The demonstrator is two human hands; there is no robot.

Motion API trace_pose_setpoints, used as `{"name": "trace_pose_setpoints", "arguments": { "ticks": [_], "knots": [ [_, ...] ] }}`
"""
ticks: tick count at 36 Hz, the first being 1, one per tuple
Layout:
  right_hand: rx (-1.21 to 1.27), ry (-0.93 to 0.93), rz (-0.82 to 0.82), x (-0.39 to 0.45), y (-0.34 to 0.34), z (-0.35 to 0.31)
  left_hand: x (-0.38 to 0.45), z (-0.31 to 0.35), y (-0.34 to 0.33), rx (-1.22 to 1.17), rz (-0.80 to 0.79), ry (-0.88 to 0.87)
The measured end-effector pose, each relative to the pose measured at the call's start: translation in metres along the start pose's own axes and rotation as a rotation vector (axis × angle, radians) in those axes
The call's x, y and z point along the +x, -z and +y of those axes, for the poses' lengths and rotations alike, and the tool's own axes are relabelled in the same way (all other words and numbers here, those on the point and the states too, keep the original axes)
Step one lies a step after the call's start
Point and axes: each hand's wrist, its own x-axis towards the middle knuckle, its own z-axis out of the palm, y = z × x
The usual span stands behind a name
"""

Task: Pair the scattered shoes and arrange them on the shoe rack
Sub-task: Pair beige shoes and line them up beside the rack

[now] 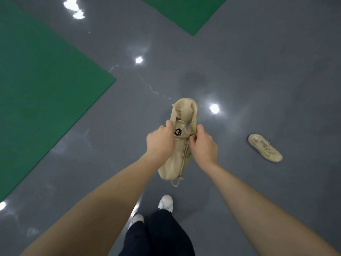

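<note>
I hold a beige lace-up sneaker (pixel 180 145) in the air in front of me, heel away from me and toe toward my body. My left hand (pixel 160 140) grips its left side by the collar. My right hand (pixel 203 145) pinches the laces and the right edge near the tongue, which bears a dark hexagonal badge. A lace end dangles below the toe. A matching beige sneaker (pixel 264 147) lies on its side on the grey floor to the right, apart from my hands. No shoe rack is in view.
The glossy grey floor (pixel 239 71) reflects ceiling lights. A green mat (pixel 42 89) covers the left side and another green mat (pixel 184 12) lies at the top. My own feet in white shoes (pixel 166 203) stand below the held sneaker.
</note>
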Motion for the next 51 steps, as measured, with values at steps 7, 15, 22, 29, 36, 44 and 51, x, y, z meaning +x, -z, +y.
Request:
{"name": "trace_pose_setpoints", "arguments": {
  "ticks": [7, 15, 22, 29, 36, 44, 51],
  "knots": [
    [-0.056, -0.082, 0.065, 0.015, 0.089, 0.018, 0.023, 0.072, 0.054, 0.148, 0.065, -0.191],
    [-0.145, -0.203, 0.171, 0.031, 0.164, 0.038, 0.046, 0.143, 0.105, 0.161, 0.06, -0.374],
    [-0.096, -0.333, 0.241, 0.066, 0.228, 0.052, 0.083, 0.208, 0.149, 0.176, 0.081, -0.522],
    [-0.027, -0.45, 0.318, 0.095, 0.279, 0.087, 0.116, 0.282, 0.168, 0.171, 0.031, -0.648],
    [0.122, -0.535, 0.3, 0.108, 0.279, 0.151, 0.131, 0.332, 0.141, -0.144, -0.144, -0.617],
    [0.317, -0.546, 0.311, 0.129, 0.269, 0.243, 0.142, 0.402, 0.083, -0.093, -0.182, -0.605],
    [0.4, -0.497, 0.289, 0.16, 0.27, 0.342, 0.164, 0.48, 0.026, -0.061, -0.188, -0.563]
  ]
}}
